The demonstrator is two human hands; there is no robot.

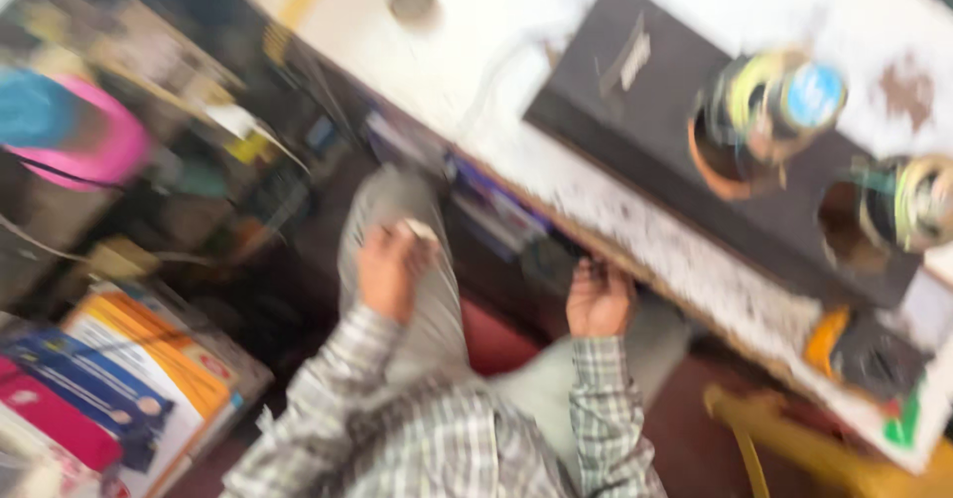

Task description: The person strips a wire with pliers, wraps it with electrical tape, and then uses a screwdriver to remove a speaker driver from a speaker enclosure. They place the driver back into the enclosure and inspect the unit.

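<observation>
Small white obj point(421, 228) at L hand point(390, 268) fingertips

Heavy motion blur across the whole head view, nothing sharp, no edge detail. Bright light from the upper right; white worktop point(516, 51) washed out, near clipping. Lower left and the space under the worktop dim, shadows soft. Colours smeared. View tilted; edge distortion can't be judged through the blur.
</observation>
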